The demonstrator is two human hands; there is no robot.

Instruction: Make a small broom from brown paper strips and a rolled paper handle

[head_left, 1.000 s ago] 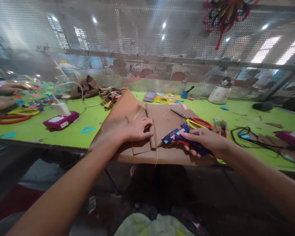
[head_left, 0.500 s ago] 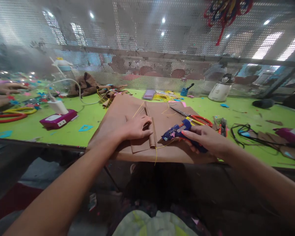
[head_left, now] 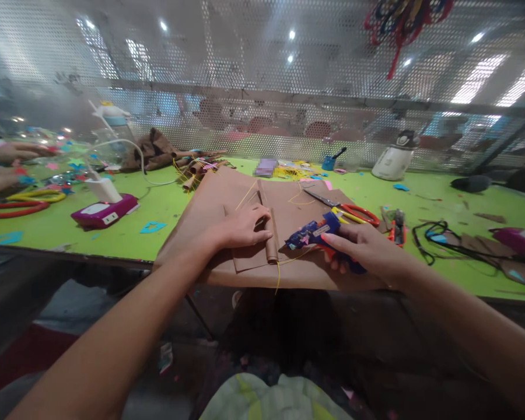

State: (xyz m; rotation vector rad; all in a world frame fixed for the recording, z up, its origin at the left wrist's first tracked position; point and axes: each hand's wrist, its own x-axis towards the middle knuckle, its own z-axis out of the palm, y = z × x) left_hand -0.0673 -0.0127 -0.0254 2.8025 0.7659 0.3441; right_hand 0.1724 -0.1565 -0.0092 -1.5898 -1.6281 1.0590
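And the left hand [head_left: 247, 226] curls against the paper roll [head_left: 272, 251] on the brown sheet [head_left: 295, 204], grip unclear, right hand [head_left: 364, 246] clasping the glue gun [head_left: 307, 231]; that roll looks light, crushable, best held softly mid-length.

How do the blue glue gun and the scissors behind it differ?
The glue gun is mainly dark blue; the scissors have red and yellow handles. The right hand holds the glue gun, while no hand holds the scissors. The glue gun's tip slants to the near side; the scissors' tip slants to the far side. Both tips are over brown paper.
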